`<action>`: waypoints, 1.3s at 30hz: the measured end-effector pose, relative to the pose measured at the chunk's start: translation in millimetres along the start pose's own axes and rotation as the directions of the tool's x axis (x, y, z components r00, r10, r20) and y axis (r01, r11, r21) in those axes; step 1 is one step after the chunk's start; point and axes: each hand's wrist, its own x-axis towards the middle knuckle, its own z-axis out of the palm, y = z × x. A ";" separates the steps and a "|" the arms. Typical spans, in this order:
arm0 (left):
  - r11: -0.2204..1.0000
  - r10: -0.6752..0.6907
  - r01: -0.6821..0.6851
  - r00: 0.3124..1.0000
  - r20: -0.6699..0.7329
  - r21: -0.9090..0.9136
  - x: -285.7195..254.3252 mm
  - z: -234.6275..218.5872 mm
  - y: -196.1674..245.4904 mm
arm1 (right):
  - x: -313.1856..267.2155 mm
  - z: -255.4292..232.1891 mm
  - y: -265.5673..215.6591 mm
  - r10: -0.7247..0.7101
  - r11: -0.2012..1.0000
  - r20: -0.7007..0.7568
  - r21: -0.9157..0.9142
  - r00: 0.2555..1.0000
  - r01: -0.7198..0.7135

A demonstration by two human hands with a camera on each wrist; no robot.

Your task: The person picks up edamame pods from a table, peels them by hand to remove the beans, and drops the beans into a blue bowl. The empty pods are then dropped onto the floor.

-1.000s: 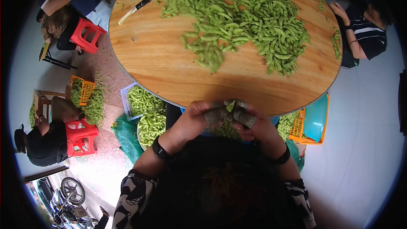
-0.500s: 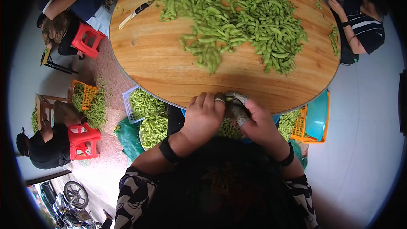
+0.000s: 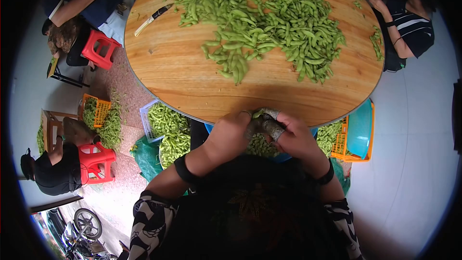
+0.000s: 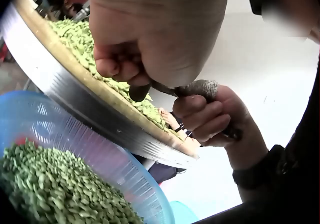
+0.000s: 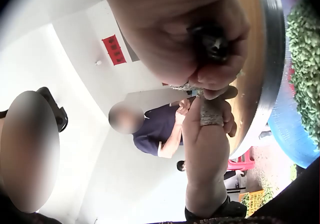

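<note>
At the near edge of the round wooden table (image 3: 168, 79), my two hands meet. My left hand (image 3: 226, 133) has its fingers curled in and pinches a green bean pod (image 3: 258, 113), mostly hidden between the fingertips. My right hand (image 3: 299, 140) faces it, thumb and forefinger at the same pod. Its other fingers wrap a dark handle (image 5: 212, 43), whose butt end shows in the right wrist view; I cannot tell what tool it is. Grey wraps (image 5: 211, 115) cover fingers of both hands. Below sits a blue plastic basin (image 4: 159, 191) holding shelled green beans (image 4: 60, 189).
A big heap of green pods (image 3: 269, 19) spreads over the far table. A knife (image 3: 153, 19) lies at its left. Pod-filled crates, including a white one (image 3: 146, 115), and a teal basin (image 3: 360, 130) stand beside the table. Other people sit around on red stools (image 3: 98, 163).
A second ago the pod showed between both thumbs. My left hand then turned its back upward over it, and now both hands are close together with the pod mostly covered.
</note>
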 end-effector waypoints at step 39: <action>0.557 -0.582 0.766 0.636 -0.507 0.321 -115.1 -103.2 -111.9 | 135.0 21.7 -34.0 -0.371 0.506 -0.265 -0.861 0.890 -0.046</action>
